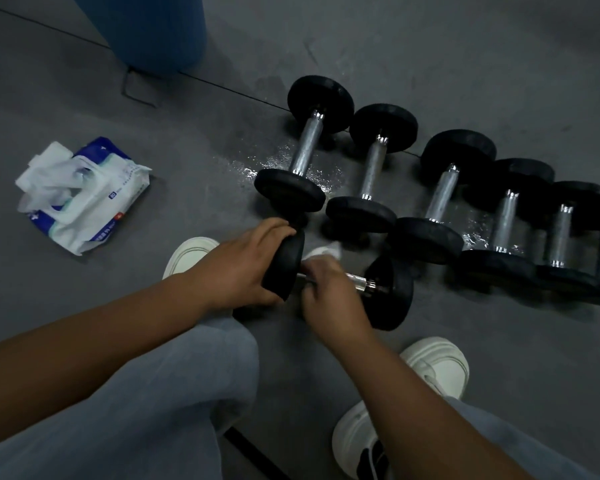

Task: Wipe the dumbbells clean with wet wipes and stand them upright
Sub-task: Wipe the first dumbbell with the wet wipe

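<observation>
- Currently mid-wipe: left hand (246, 268) clamped round one head of a dumbbell (394, 292) lying on the floor (187, 150), right hand (329, 299) curled round its handle with a wet wipe (323, 252)
- Next up, probably: do the heads, then tip it upright
- Count: seven dumbbells, six of them lying in a row (442, 192) just behind, last one cropped; one wipes pack (84, 195)

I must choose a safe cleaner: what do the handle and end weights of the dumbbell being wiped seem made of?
The handle looks like chromed or polished steel: silver, shiny, with a ringed collar. The end weights look like rubber or rubber-coated metal: matte black, no glare. Their core is hidden.
</observation>
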A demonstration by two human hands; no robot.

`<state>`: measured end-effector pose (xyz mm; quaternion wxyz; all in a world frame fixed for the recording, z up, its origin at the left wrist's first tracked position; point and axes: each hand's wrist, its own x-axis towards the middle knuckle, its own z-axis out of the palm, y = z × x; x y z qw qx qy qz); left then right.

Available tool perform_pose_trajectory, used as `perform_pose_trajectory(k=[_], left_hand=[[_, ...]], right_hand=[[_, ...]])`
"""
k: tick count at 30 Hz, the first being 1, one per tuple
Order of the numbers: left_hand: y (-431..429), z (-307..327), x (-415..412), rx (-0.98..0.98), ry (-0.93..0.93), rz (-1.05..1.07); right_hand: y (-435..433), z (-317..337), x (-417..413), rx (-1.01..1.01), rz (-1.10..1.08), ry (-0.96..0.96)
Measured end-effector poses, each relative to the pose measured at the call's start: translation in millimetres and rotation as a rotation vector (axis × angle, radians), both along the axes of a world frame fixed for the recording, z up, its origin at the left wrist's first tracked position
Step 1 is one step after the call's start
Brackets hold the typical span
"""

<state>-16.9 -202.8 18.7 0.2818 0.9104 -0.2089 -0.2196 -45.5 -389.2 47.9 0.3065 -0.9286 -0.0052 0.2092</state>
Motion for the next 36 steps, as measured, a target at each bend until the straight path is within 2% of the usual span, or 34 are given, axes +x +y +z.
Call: perform_pose_trajectory(k=[2,4,5,6,8,10,12,14,16,17,18,21,23,26,27,28,31,33,34,36], left_hand=[[0,1,-3,-0.022,0.0,0.003],[1,4,-6,-0.044,-0.006,0.014],[1,4,-7,-0.051,-0.005,0.016],[1,5,-8,-0.056,-0.002,0.016],[1,4,-8,-0.064,-0.004,0.015],[1,4,-9,-0.066,-0.006,0.021],[1,4,-9,-0.063,-0.002,0.028],[0,5,-8,-0.062,0.001,0.028],[0,6,-8,-0.067,0.006,0.031],[0,6,-9,-0.072,0.007,0.035],[1,6,-10,-0.075,0.007,0.038],[0,6,-10,-0.067,0.014,0.04],[0,6,-8,-0.071,0.012,0.039],[1,4,-8,-0.09,0.0,0.035],[1,3,-9,-0.094,0.002,0.033],[1,2,-10,-0.099,0.001,0.035],[2,1,-11,-0.102,-0.001,0.045],[2,1,-10,-0.099,0.003,0.041],[2,1,-10,-0.099,0.004,0.039],[3,1,-11,-0.1,0.008,0.037]], right_hand=[[2,-1,1,0.071,-0.207,-0.078],[-6,-2,3,0.018,-0.48,-0.075],[-8,-4,1,-0.028,-0.468,-0.003],[-6,-6,-3,-0.055,-0.349,0.063],[-3,-6,-10,-0.022,-0.154,0.069],[-13,-3,-5,-0.032,-0.255,-0.029],[-21,-2,-3,-0.138,-0.345,-0.05],[-13,-4,-6,-0.254,-0.088,0.033],[-9,-9,-9,-0.177,0.127,0.032],[-13,-10,-3,-0.146,0.109,0.006],[-19,-12,5,-0.129,-0.003,-0.027],[-32,-6,21,-0.256,-0.465,-0.126],[-16,-5,17,-0.252,-0.419,-0.102],[12,-8,-4,-0.197,0.034,-0.038],[9,-6,-3,-0.162,0.09,-0.041],[0,-5,3,-0.173,0.077,-0.051],[-20,-6,17,-0.218,-0.291,-0.022],[-15,-10,14,-0.295,-0.148,0.057],[-12,-11,11,-0.256,-0.062,0.051],[-12,-6,16,-0.146,-0.085,0.042]])
